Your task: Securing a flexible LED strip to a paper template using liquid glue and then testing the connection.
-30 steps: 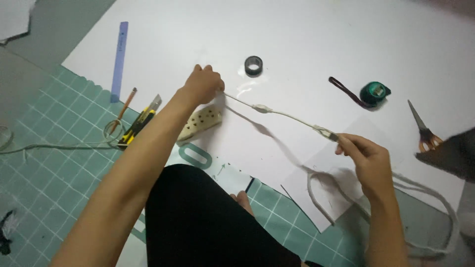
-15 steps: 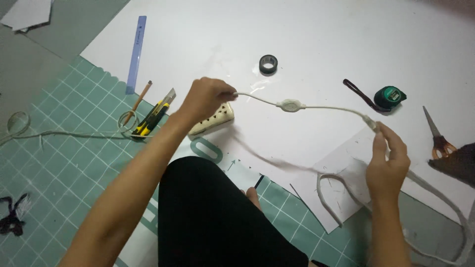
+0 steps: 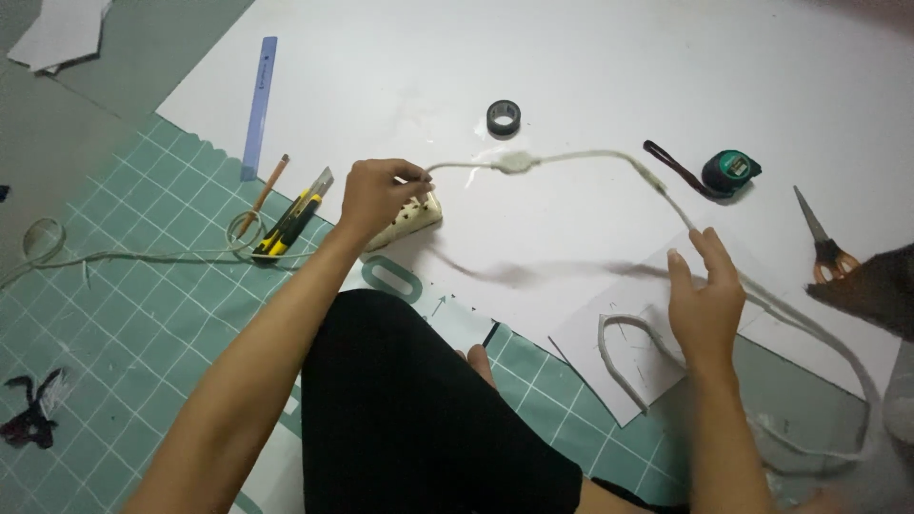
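Above the power strip (image 3: 407,221), the left hand (image 3: 376,195) pinches the white cord (image 3: 571,157).

Soft, even overhead light, fairly bright; white sheet (image 3: 590,67) slightly washed out. Faint cord (image 3: 581,157) shadow below it. Slight blur, edges dimmer.

No packages, labels, signs or screens are visible.

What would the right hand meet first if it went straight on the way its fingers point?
The right hand points up the white sheet. The pale cord crosses just beyond its fingertips, so probably that first; the green tape measure lies further on. The cord's height is unclear.
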